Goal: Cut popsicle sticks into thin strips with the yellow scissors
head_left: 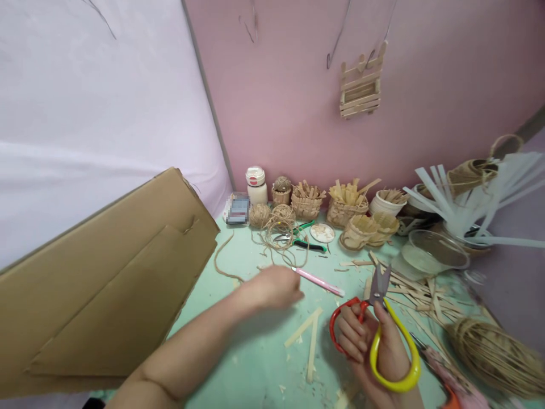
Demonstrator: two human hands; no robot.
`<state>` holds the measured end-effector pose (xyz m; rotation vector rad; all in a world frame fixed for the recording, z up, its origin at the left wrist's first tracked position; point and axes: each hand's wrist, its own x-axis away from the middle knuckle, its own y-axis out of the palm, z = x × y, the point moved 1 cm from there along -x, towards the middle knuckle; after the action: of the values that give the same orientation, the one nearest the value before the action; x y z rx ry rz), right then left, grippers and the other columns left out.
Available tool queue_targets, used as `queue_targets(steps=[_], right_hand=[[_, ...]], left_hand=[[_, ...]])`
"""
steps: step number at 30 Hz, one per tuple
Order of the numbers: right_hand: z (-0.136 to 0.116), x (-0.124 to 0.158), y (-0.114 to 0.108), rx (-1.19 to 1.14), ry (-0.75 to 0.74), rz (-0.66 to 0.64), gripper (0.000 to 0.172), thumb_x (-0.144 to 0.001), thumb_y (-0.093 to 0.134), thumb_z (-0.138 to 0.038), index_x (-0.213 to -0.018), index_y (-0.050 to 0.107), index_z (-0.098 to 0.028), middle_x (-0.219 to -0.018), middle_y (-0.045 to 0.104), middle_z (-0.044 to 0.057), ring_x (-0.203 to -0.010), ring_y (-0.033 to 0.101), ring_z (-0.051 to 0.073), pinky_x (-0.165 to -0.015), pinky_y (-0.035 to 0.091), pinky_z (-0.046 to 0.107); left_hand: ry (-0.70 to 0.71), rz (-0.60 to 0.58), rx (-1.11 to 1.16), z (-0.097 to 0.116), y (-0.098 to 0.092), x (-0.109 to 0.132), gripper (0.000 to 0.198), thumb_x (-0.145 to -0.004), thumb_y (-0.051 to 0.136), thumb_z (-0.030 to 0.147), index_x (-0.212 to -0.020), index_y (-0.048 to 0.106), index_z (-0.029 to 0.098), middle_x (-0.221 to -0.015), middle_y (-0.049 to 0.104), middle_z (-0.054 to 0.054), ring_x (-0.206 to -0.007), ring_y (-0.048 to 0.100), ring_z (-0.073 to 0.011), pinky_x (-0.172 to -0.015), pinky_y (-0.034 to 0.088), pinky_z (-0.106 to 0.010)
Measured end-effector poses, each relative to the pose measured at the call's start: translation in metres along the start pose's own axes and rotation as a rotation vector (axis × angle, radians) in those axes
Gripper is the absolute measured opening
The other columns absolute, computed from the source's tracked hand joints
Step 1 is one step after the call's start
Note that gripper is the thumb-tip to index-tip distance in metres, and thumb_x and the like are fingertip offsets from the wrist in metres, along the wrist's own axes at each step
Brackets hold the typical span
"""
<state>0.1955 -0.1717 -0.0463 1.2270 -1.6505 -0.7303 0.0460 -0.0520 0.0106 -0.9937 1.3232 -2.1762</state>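
Observation:
My right hand (389, 352) grips a pair of scissors (378, 289) with one red and one yellow handle, its fingers through the red loop. The blades point up and stand a little apart. Over the table's middle, my left hand (279, 287) is curled closed, palm side down; whatever its fingers may hold is hidden. Close to its right lies a pink pen (319, 282). Below it are two pale wood strips (312, 346) among small scraps. Behind it, green-handled pliers (304, 245) lie by loose twine (283, 218).
Large cardboard (140, 284) leans at the left. Along the wall stand a white bottle (257, 190), small baskets (306, 201) with strips and a plastic tub (434, 253). A twine bundle (494, 352) lies at the right. A wooden stick holder (361, 94) hangs on the wall.

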Motion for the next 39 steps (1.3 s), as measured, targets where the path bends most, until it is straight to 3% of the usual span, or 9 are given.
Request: queue_targets(steps=[3,6,9,15,19,25,28,32,39], right_hand=[[-0.003,0.001,0.002,0.022,-0.046,0.003,0.029,-0.076,0.067,-0.042,-0.064,0.057,-0.017,-0.05,0.032,-0.008,-0.039,0.016,0.004,-0.031,0.019,0.013],[-0.005,0.003,0.005,0.04,-0.129,0.015,0.028,-0.075,0.068,-0.04,-0.064,0.055,-0.018,-0.049,0.033,-0.008,-0.037,0.02,0.004,-0.031,0.022,0.012],[-0.006,0.004,0.008,0.08,-0.246,0.048,0.03,-0.074,0.069,-0.041,-0.061,0.052,-0.019,-0.047,0.033,-0.009,-0.036,0.022,0.004,-0.031,0.023,0.012],[-0.007,0.005,0.01,0.176,-0.413,0.144,0.035,-0.074,0.066,-0.039,-0.054,0.046,-0.018,-0.047,0.034,-0.008,-0.035,0.024,0.004,-0.031,0.023,0.013],[-0.007,0.005,0.01,0.205,-0.413,0.144,0.035,-0.072,0.067,-0.039,-0.054,0.044,-0.019,-0.046,0.034,-0.009,-0.035,0.023,0.004,-0.031,0.022,0.013],[-0.005,0.005,0.007,0.234,-0.383,0.11,0.036,-0.074,0.065,-0.038,-0.054,0.041,-0.018,-0.048,0.033,-0.009,-0.036,0.024,0.003,-0.032,0.02,0.014],[-0.005,0.004,0.007,0.242,-0.369,0.117,0.036,-0.074,0.063,-0.036,-0.054,0.039,-0.018,-0.048,0.032,-0.009,-0.036,0.023,0.003,-0.032,0.019,0.013],[-0.005,0.005,0.008,0.268,-0.365,0.119,0.034,-0.076,0.06,-0.034,-0.057,0.036,-0.019,-0.049,0.032,-0.009,-0.037,0.023,0.003,-0.032,0.018,0.013],[-0.004,0.006,0.009,0.244,-0.338,0.124,0.034,-0.074,0.062,-0.032,-0.061,0.033,-0.021,-0.051,0.032,-0.01,-0.036,0.023,0.003,-0.033,0.016,0.014]], left_hand=[[0.115,-0.253,-0.182,0.046,0.025,0.011,0.028,-0.079,0.049,0.033,-0.077,0.07,0.015,-0.078,0.07,-0.018,-0.076,0.067,-0.0289,-0.056,0.048,-0.032],[0.182,-0.323,-0.255,0.06,0.032,0.017,0.02,-0.077,0.052,0.019,-0.081,0.071,0.014,-0.081,0.07,-0.018,-0.078,0.068,-0.0277,-0.056,0.049,-0.03],[0.17,-0.216,-0.296,0.052,0.027,0.019,0.024,-0.079,0.048,0.013,-0.087,0.07,0.012,-0.085,0.071,-0.018,-0.083,0.068,-0.028,-0.063,0.051,-0.031],[0.155,-0.169,-0.311,0.039,0.022,0.012,0.028,-0.084,0.044,0.018,-0.084,0.071,0.01,-0.085,0.071,-0.018,-0.083,0.068,-0.0295,-0.066,0.048,-0.033],[0.148,-0.223,-0.259,0.044,0.025,0.009,0.026,-0.081,0.051,0.025,-0.082,0.072,0.009,-0.085,0.071,-0.019,-0.082,0.067,-0.0313,-0.063,0.047,-0.033],[0.1,-0.117,-0.206,0.042,0.036,0.001,0.036,-0.082,0.053,0.039,-0.085,0.072,0.008,-0.082,0.071,-0.02,-0.084,0.067,-0.0337,-0.065,0.048,-0.035],[0.097,-0.144,-0.203,0.044,0.05,-0.001,0.039,-0.079,0.055,0.042,-0.081,0.073,0.008,-0.077,0.07,-0.021,-0.08,0.067,-0.035,-0.063,0.049,-0.037],[0.101,-0.159,-0.196,0.049,0.064,-0.001,0.032,-0.079,0.052,0.032,-0.082,0.073,0.008,-0.078,0.07,-0.021,-0.081,0.068,-0.0351,-0.063,0.05,-0.037],[0.096,-0.175,-0.186,0.055,0.064,0.002,0.029,-0.073,0.046,0.016,-0.082,0.073,0.008,-0.079,0.07,-0.021,-0.078,0.067,-0.0311,-0.063,0.049,-0.034]])
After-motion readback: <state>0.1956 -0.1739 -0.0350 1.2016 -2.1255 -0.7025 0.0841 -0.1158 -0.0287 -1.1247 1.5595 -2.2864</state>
